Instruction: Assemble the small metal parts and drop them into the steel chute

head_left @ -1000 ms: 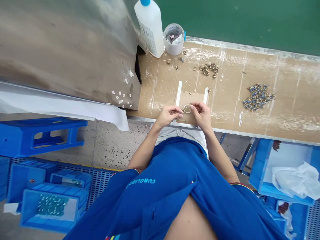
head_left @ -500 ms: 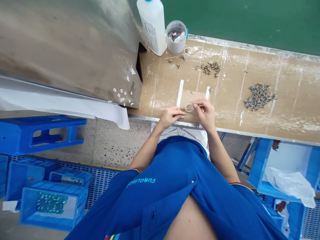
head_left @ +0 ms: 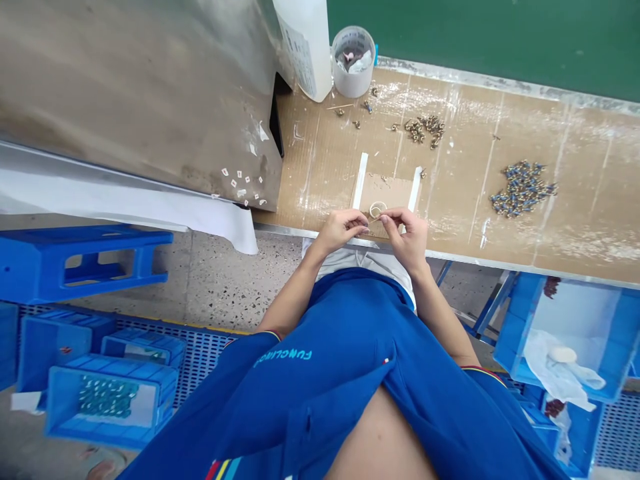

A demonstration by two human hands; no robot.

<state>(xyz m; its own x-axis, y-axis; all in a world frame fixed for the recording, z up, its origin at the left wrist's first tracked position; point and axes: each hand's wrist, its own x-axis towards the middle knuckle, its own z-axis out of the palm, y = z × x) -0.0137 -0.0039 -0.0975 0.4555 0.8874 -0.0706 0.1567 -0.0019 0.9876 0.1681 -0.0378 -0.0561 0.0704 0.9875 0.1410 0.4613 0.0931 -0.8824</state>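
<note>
Just above the near edge of the work surface, my left hand [head_left: 344, 229] is closed in a pinch; whatever is between its fingertips is too small to make out. My right hand [head_left: 407, 235] faces it, thumb and forefinger pressed together at the lower right edge of a thin pale ring [head_left: 371, 211]. A smaller curved line shows inside that ring. I cannot tell whether the fingers grip the ring or a tiny piece in front of it. Beneath lies a cardboard piece [head_left: 395, 189] between two white strips [head_left: 360, 180], with tiny bits on it.
Brown cardboard [head_left: 460, 200] covers the bench. Small metal parts lie in a blue-and-gold pile [head_left: 523, 189] and a smaller pile [head_left: 425, 130]. A white bottle [head_left: 313, 53] and round tub [head_left: 353, 83] stand behind. A metal housing [head_left: 150, 87] is left; blue bins [head_left: 113, 437] sit below.
My right fingertips have shifted from the ring's upper right edge to its lower right. The left hand stays pinched close by. The whole view has shifted slightly.
</note>
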